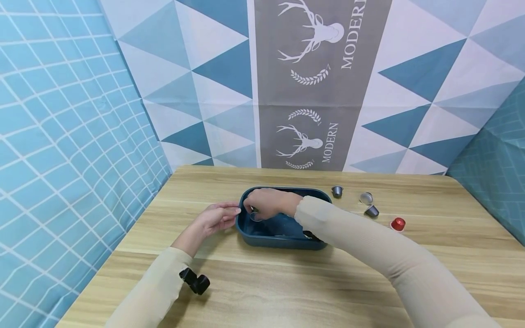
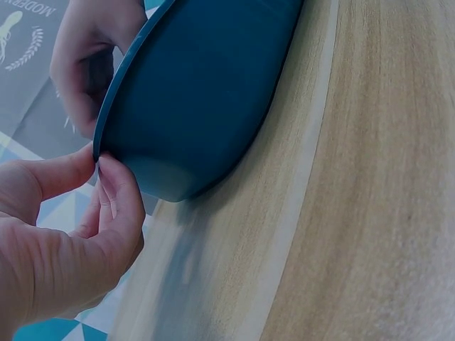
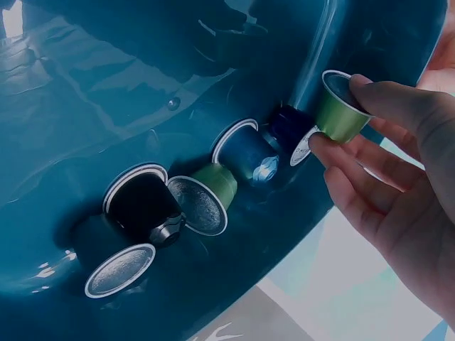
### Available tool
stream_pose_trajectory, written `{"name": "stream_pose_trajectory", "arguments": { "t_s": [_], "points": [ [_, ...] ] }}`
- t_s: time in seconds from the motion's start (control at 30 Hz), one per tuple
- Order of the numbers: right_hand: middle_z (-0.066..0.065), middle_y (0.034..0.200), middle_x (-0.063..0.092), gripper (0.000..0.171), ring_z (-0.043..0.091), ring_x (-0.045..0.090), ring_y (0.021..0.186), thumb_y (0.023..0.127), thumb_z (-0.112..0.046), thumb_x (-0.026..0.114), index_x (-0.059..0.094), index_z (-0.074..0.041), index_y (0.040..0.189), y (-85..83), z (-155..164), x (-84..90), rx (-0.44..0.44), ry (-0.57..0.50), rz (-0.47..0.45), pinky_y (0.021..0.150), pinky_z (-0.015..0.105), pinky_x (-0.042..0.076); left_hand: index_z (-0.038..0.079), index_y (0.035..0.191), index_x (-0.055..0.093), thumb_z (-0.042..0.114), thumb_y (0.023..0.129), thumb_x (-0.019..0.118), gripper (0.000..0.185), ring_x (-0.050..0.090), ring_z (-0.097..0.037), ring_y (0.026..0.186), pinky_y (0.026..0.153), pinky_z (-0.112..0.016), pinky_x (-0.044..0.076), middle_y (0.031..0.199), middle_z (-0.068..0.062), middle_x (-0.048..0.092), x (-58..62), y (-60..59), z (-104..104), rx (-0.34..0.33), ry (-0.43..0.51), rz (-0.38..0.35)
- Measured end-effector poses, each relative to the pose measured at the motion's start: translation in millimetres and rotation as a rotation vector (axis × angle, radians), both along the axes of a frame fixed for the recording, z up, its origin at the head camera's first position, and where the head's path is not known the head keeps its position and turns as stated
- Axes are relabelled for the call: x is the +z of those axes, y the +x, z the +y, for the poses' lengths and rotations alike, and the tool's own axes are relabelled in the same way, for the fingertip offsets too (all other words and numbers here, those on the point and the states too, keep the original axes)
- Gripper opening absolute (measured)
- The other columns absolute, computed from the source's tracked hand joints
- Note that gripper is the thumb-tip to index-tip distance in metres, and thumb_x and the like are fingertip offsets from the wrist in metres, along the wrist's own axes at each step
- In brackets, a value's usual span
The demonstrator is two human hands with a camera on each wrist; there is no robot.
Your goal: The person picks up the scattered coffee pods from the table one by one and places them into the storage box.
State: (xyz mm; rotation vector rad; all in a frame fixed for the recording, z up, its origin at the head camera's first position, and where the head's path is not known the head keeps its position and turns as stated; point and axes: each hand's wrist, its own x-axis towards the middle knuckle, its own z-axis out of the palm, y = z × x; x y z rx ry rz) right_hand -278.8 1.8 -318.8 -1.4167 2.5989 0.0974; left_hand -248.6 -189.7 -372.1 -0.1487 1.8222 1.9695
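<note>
A dark blue oblong tub (image 1: pixel 283 242) stands on the wooden table. At its left end my left hand (image 1: pixel 216 217) pinches the rim between thumb and fingers, which the left wrist view shows closely. Inside the tub, near that same end, my right hand (image 1: pixel 268 202) holds a green coffee capsule (image 3: pixel 343 119) between thumb and fingers. A row of capsules lies along the tub's inner side: a dark blue capsule (image 3: pixel 286 126) near my fingertips, a blue capsule (image 3: pixel 245 155), another green capsule (image 3: pixel 222 183), a black capsule (image 3: pixel 138 206) and one showing its silver lid (image 3: pixel 121 271).
Right of the tub on the table are a grey capsule (image 1: pixel 337 192), a capsule with its silver lid facing out (image 1: pixel 366 198), a dark grey capsule (image 1: pixel 372 211) and a red capsule (image 1: pixel 398 223). A patterned wall covering (image 1: pixel 221 91) rises behind the table's back edge.
</note>
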Motion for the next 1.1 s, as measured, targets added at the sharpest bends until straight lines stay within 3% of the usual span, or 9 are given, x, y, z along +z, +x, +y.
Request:
{"name": "stream_pose_trajectory", "arguments": {
  "t_s": [0.77, 1.1],
  "points": [
    [0.004, 0.103, 0.068, 0.014, 0.013, 0.059, 0.089, 0.09, -0.014, 0.066, 0.067, -0.01, 0.104, -0.7, -1.0, -9.0, 0.002, 0.019, -0.02, 0.087, 0.027, 0.051, -0.003, 0.141, 0.039, 0.005, 0.095, 0.055, 0.049, 0.061, -0.004, 0.081, 0.071, -0.017, 0.052, 0.093, 0.002, 0.062, -4.4, 0.5, 6.3, 0.008, -0.002, -0.021],
    [0.007, 0.109, 0.066, 0.02, 0.019, 0.059, 0.097, 0.091, -0.012, 0.065, 0.065, -0.006, 0.11, -3.5, 10.1, 10.7, -0.009, 0.016, -0.019, 0.091, 0.031, 0.05, -0.002, 0.141, 0.041, 0.005, 0.094, 0.057, 0.049, 0.056, -0.002, 0.068, 0.069, -0.016, 0.052, 0.087, 0.004, 0.062, 3.6, -4.4, 2.4, 0.027, -0.041, -0.021]
  ]
}}
